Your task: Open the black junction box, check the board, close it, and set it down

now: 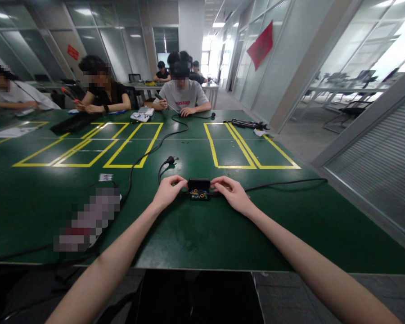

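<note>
Head view: pinched at both ends between left hand [168,191] and right hand [232,193], fingertips curled in, black box [199,184] with bared circuit board [199,195], flat on the tabletop [202,234] midway between the hands, likely steadied against sliding. Trailing past the right hand, cable [283,183]; just beyond the left, plug [170,159].

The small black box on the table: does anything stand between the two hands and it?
Nothing visible does. The left hand and the right hand both hold the black box, one at each end.
</note>
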`<state>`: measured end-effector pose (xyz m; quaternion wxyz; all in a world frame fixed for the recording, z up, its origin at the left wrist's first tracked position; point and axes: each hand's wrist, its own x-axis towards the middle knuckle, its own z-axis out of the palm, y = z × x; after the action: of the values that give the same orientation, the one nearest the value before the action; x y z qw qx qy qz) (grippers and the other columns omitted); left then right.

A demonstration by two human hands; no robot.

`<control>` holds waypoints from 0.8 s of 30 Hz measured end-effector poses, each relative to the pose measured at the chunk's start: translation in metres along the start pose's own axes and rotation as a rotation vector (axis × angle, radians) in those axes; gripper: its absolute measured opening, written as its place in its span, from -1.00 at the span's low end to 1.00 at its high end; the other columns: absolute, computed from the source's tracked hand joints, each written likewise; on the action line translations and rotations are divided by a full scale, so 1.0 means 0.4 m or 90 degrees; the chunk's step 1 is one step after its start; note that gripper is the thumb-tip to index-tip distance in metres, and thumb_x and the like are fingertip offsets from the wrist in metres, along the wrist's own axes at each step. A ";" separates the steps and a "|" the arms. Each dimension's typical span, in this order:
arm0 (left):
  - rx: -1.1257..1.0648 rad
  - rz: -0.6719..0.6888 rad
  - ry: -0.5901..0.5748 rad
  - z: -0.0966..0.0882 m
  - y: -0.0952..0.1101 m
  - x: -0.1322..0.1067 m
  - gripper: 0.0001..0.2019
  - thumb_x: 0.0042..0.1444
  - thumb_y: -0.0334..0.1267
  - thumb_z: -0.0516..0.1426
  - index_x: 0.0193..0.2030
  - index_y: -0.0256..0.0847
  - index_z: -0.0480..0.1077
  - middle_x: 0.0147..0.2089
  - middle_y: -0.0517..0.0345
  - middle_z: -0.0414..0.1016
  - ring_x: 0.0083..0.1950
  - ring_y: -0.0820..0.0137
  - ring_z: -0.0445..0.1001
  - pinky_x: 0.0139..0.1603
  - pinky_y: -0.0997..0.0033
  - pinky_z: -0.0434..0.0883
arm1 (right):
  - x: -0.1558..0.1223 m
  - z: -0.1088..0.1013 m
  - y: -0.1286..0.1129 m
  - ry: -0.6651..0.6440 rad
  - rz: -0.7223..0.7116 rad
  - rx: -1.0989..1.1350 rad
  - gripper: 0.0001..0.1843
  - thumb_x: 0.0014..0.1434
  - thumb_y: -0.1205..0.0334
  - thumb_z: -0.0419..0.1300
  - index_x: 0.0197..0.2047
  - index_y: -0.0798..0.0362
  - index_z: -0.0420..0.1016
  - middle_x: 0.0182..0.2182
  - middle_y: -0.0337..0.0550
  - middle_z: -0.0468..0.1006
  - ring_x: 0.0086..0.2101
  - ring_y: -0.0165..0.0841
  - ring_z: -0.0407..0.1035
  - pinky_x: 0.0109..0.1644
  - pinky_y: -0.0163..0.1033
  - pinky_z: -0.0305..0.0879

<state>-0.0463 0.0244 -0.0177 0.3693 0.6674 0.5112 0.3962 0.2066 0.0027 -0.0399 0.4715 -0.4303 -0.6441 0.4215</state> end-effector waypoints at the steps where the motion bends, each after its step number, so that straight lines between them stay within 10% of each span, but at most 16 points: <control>1: -0.002 0.001 -0.001 0.000 0.001 0.000 -0.76 0.08 -0.11 0.16 -0.41 -0.23 0.55 -0.36 0.10 0.64 -0.24 0.26 0.56 -0.12 0.33 0.41 | 0.000 0.001 -0.001 0.002 -0.001 0.004 -0.65 0.22 -0.11 0.28 -0.16 0.01 0.60 -0.19 -0.10 0.65 -0.16 -0.23 0.57 -0.03 -0.08 0.55; 24: 0.102 0.067 -0.032 0.004 0.007 -0.023 -0.80 0.06 -0.12 0.23 -0.28 -0.21 0.54 -0.28 0.12 0.63 -0.21 0.29 0.55 -0.10 0.34 0.44 | -0.011 -0.005 -0.031 -0.047 -0.059 -0.139 -0.75 0.21 0.10 0.29 -0.10 0.02 0.64 -0.26 -0.14 0.65 -0.22 -0.28 0.55 -0.04 -0.11 0.53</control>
<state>-0.0453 0.0146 -0.0172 0.3059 0.7303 0.4963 0.3561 0.2075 -0.0048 -0.0287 0.4167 -0.4329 -0.7222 0.3425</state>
